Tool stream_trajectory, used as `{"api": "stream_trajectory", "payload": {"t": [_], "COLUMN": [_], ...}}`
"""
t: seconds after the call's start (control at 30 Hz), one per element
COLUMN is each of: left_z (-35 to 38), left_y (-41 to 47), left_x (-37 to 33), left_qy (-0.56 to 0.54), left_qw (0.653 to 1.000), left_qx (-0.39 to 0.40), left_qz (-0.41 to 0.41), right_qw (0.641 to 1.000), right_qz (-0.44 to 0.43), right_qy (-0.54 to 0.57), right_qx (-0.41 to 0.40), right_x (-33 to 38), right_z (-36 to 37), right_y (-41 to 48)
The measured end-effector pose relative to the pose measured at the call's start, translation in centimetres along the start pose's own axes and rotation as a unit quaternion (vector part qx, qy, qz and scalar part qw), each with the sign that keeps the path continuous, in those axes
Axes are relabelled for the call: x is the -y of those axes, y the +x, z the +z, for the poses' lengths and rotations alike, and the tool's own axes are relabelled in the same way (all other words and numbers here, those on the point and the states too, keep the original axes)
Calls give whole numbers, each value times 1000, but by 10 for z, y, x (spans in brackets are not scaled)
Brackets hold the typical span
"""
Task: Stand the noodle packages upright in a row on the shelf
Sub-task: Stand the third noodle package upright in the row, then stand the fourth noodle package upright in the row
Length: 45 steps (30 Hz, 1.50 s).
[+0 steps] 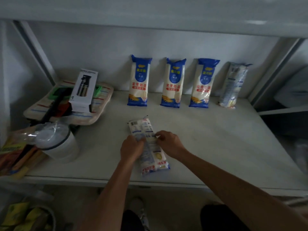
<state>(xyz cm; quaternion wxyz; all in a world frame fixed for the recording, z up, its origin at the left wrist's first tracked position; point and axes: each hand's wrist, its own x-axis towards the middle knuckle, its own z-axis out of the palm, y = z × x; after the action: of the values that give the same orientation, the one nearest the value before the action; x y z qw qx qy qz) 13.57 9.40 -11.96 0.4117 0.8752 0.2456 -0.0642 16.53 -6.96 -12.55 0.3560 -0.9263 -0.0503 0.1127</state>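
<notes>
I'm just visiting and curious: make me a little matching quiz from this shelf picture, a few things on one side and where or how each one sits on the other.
Things:
1. noodle package under the hands
2. rightmost package in the back row
3. white spray bottle box
4. lidded white tub

Places or states:
A. rests on the striped cloth pad
B. lies flat near the shelf's front edge
C. leans on the back wall, plain back side showing
D. stands at the shelf's front left

Pairs: 1-B, 2-C, 3-A, 4-D
</notes>
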Motion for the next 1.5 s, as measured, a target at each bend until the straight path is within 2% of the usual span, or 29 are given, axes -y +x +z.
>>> {"api": "stream_trajectory", "payload": {"t": [0.13, 0.3, 0.4, 0.53, 0.63, 0.73, 0.9, 0.97, 1.03, 1.2, 1.33, 1.37, 1.43, 1.5], "left_z": [12, 44, 72, 107, 130, 153, 183, 192, 198, 201, 201, 201, 202, 203], "left_y": [-5, -7, -14, -26, -36, -45, -61, -66, -68, -69, -69, -69, -69, -69], "left_x": [-14, -52, -74, -90, -100, -117, -141, -144, -148, -147, -146, -145, -146, -146], "left_qy": [-29, -17, 11, 127, 120, 92, 66, 61, 58, 31, 19, 13, 3, 2], "left_qw": [998, 993, 989, 963, 947, 938, 931, 930, 930, 932, 933, 933, 933, 933], "left_qx": [-21, -7, 36, 73, 132, 217, 250, 250, 248, 258, 262, 262, 261, 262], "left_qz": [49, 117, 143, 227, 268, 254, 258, 261, 266, 251, 245, 245, 246, 247], "right_qw": [996, 963, 944, 909, 892, 893, 879, 858, 876, 869, 859, 854, 866, 875], "right_qz": [65, 176, 213, 222, 221, 227, 180, 178, 170, 172, 138, 140, 166, 197], "right_qy": [51, 152, 189, 283, 300, 267, 384, 430, 397, 380, 447, 462, 435, 386], "right_qx": [-35, -133, -169, -212, -257, -281, -219, -218, -215, -266, -209, -193, -184, -218], "right_x": [-34, -102, -140, -177, -189, -190, -172, -176, -179, -184, -194, -194, -196, -195], "right_z": [-37, -115, -155, -200, -226, -247, -265, -266, -269, -268, -264, -263, -261, -257], "right_y": [14, 40, 55, 73, 90, 101, 115, 124, 126, 128, 133, 132, 137, 139]}}
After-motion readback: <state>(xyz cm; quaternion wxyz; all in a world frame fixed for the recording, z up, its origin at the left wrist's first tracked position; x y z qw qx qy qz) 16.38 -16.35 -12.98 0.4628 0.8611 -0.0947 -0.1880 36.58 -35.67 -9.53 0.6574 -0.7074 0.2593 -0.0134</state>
